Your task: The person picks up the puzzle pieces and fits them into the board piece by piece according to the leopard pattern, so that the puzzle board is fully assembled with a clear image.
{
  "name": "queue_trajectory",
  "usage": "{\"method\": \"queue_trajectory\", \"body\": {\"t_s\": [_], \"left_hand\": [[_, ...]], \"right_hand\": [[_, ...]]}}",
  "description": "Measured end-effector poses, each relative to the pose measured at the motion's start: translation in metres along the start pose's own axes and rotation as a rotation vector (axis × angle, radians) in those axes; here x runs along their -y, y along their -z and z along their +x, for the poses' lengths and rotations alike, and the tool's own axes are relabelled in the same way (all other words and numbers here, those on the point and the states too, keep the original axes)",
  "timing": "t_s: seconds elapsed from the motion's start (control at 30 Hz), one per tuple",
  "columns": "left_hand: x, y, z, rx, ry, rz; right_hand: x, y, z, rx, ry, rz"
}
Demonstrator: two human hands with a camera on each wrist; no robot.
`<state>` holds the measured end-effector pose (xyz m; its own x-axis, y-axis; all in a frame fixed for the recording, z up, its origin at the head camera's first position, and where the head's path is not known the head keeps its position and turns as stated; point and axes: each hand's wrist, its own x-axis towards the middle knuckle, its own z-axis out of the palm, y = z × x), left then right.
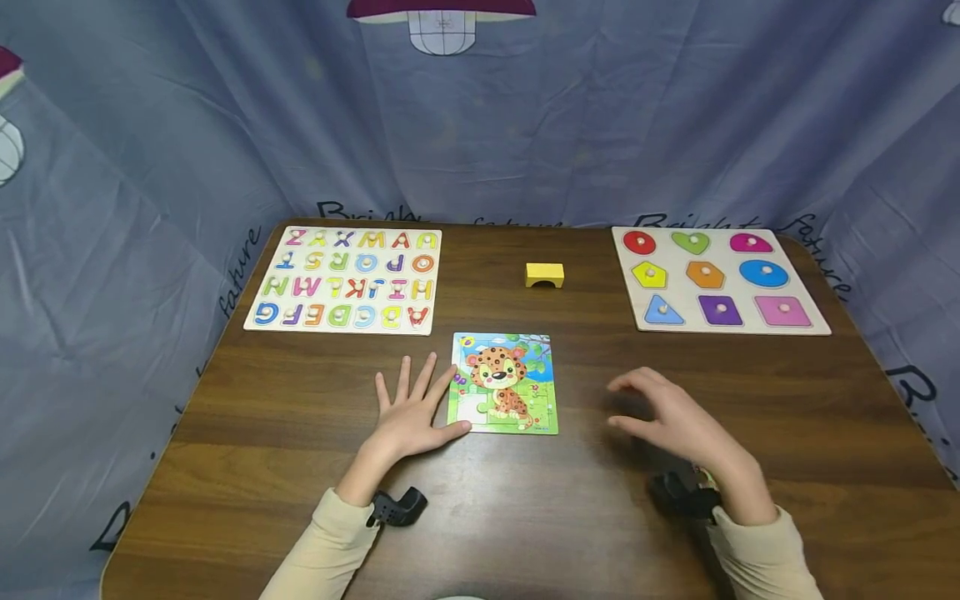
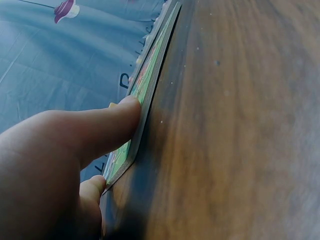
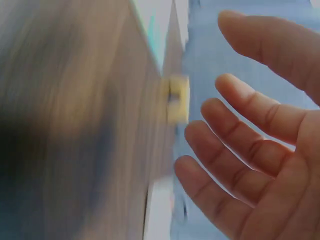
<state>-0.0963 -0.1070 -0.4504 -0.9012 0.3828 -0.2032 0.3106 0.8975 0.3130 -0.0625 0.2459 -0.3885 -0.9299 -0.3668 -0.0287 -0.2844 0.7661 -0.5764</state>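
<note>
A square jigsaw puzzle [image 1: 517, 379] with a cartoon leopard lies at the middle of the table. A bare white patch shows near its lower left corner. My left hand [image 1: 411, 425] rests at its left side with fingers spread; the thumb [image 2: 112, 122] lies on the puzzle's near edge and the index fingertip touches its left edge. To the right of the puzzle, apart from it, my right hand [image 1: 678, 421] hovers over the table, thumb and fingers loosely bent and parted. In the right wrist view the palm and fingers [image 3: 240, 180] hold nothing.
An alphabet peg board [image 1: 345, 282] lies at the back left. At the back right lies a shape peg board [image 1: 678, 312]. A yellow arch block [image 1: 544, 273] stands between them on the wooden table [image 1: 300, 475]. A blue curtain [image 1: 525, 125] hangs behind.
</note>
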Motion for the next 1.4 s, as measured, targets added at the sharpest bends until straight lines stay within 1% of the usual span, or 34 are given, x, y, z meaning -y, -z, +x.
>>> {"method": "queue_trajectory", "body": {"t_s": [0.07,0.13,0.2,0.3,0.37,0.5,0.57,0.73,0.83,1.03,1.23,1.3,1.4], "left_hand": [[0.0,0.0,-0.001,0.0,0.003,0.001],[0.0,0.001,-0.001,-0.009,-0.001,0.001],[-0.001,0.003,-0.002,-0.019,-0.006,-0.007],[0.0,0.003,-0.002,-0.026,-0.012,-0.012],[0.0,0.004,-0.002,-0.022,-0.003,-0.021],[0.001,0.004,-0.002,-0.019,0.042,-0.049],[0.0,0.004,-0.001,-0.038,0.066,-0.077],[-0.011,0.0,0.006,-0.11,0.104,-0.135],[-0.016,-0.003,0.01,-0.132,0.119,-0.132],[-0.021,-0.007,0.014,-0.133,0.137,-0.108],[-0.023,-0.008,0.015,-0.124,0.15,-0.106],[-0.023,-0.008,0.015,-0.123,0.152,-0.103],[-0.023,-0.008,0.015,-0.12,0.151,-0.102]], "right_hand": [[-0.015,0.016,-0.024,-0.021,-0.069,-0.008],[-0.029,0.028,-0.046,-0.033,-0.111,-0.016],[-0.043,0.035,-0.066,-0.014,-0.16,-0.022],[-0.06,0.038,-0.088,0.029,-0.21,-0.029],[-0.069,0.035,-0.097,0.049,-0.212,-0.057],[-0.082,0.024,-0.102,0.029,-0.134,-0.127],[-0.086,0.021,-0.103,0.009,-0.099,-0.165],[-0.09,0.019,-0.106,-0.034,-0.052,-0.195],[-0.091,0.017,-0.111,-0.065,-0.028,-0.191],[-0.092,0.015,-0.117,-0.106,-0.022,-0.198],[-0.092,0.013,-0.118,-0.151,0.052,-0.175],[-0.09,0.013,-0.117,-0.148,0.061,-0.178],[-0.084,0.011,-0.11,-0.131,0.056,-0.184]]}}
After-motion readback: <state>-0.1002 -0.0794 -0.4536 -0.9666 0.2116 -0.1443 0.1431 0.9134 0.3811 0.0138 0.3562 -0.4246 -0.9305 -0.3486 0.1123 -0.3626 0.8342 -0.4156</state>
